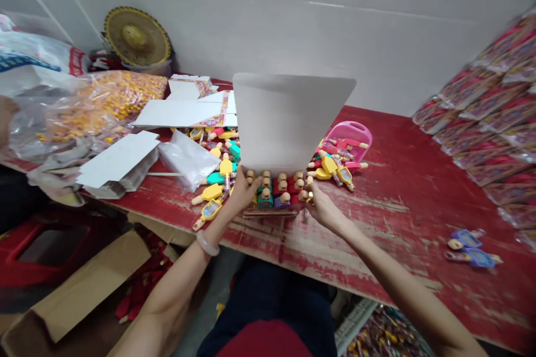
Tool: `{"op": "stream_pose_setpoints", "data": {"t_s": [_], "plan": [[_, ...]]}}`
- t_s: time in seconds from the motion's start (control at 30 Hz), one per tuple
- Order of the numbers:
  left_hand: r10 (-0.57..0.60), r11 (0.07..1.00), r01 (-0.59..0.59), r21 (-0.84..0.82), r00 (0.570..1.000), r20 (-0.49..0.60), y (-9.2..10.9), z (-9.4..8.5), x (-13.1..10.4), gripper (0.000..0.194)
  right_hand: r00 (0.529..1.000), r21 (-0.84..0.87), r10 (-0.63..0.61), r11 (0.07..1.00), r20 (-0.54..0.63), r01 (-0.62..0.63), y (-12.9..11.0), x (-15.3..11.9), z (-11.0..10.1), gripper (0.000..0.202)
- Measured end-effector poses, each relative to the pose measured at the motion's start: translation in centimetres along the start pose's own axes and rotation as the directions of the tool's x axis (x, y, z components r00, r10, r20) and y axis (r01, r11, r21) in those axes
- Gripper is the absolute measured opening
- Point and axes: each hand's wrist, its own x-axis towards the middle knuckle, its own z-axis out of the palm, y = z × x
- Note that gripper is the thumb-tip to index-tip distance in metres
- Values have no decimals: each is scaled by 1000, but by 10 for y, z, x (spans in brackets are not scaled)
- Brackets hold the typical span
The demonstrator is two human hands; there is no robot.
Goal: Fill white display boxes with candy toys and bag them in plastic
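Note:
A display box with a raised white lid stands on the red table right in front of me. Rows of small toys with beige knobbed tops and green, red and purple bodies fill it. My left hand grips the box's left side, its thumb reaching over the toys. At the right side, my right hand has its fingers closed against the box edge beside the end toys; the fingertips are partly hidden. Loose yellow and green toys lie just left of the box. More loose toys lie to its right.
A pink basket lies behind the right-hand toys. Flattened white cartons and a clear bag of orange pieces are at left. Two blue toys lie far right, near stacked packs. An open carton stands below the table.

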Motion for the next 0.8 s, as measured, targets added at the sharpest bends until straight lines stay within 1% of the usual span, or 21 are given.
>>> {"op": "stream_pose_setpoints", "data": {"t_s": [0.07,0.13,0.17,0.2,0.23,0.27,0.3,0.33,0.37,0.4,0.43,0.47,0.5,0.53,0.57,0.6,0.63,0.67,0.7,0.77,0.8], "plan": [[139,985,-141,-102,990,-26,32,-15,14,78,999,93,31,995,-40,-27,4,-13,0,34],[247,949,-258,-183,966,-81,70,-39,24,69,996,275,64,960,-64,-44,8,-23,-7,31],[278,936,-290,-201,957,-89,86,-53,23,68,992,386,96,920,-78,-58,10,-28,-13,32],[304,930,-309,-197,951,-57,99,-67,16,71,987,498,139,864,-85,-78,12,-34,-21,36],[326,933,-319,-166,945,11,105,-80,4,74,980,592,182,799,-76,-102,15,-41,-31,43],[332,941,-321,-105,937,111,104,-91,-14,74,975,654,214,745,-54,-127,17,-50,-40,49],[308,949,-315,-12,917,253,96,-98,-37,70,973,694,229,704,-19,-152,20,-60,-48,56],[240,950,-293,110,908,344,80,-102,-62,69,976,710,215,680,43,-181,22,-70,-53,61],[131,940,-241,239,908,398,59,-103,-87,86,976,705,179,676,124,-213,24,-81,-54,63],[22,917,-176,358,918,395,35,-100,-110,107,969,679,135,693,208,-243,26,-90,-49,61],[-59,887,-110,449,936,347,9,-94,-128,115,954,633,97,729,283,-262,27,-97,-39,59],[-130,864,-57,501,935,329,-15,-87,-141,106,941,568,72,781,332,-260,27,-100,-25,58],[-180,861,-62,504,891,417,-36,-79,-148,86,939,486,69,842,337,-236,27,-100,-7,56],[-196,855,-80,512,865,462,-53,-70,-148,63,953,393,81,898,290,-196,28,-96,13,50],[-188,846,-113,521,852,489,-64,-62,-144,43,977,302,96,941,192,-152,29,-90,32,42],[-155,829,-153,538,861,484,-72,-54,-136,29,993,213,98,971,72,-111,31,-81,50,32],[-108,802,-184,568,891,441,-76,-48,-125,23,995,132,87,988,-54,-79,34,-71,65,25],[-58,772,-199,604,924,379,-78,-43,-114,21,983,63,67,996,-173,-57,38,-61,77,21],[-17,747,-202,634,947,322,-79,-39,-104,20,960,2,40,999,-276,-41,42,-51,87,20],[26,729,-184,660,970,242,-83,-34,-88,16,906,-88,-13,996,-423,-27,49,-39,100,22],[36,734,-174,657,975,218,-86,-32,-84,16,885,-115,-28,993,-464,-28,52,-35,105,23]]}}
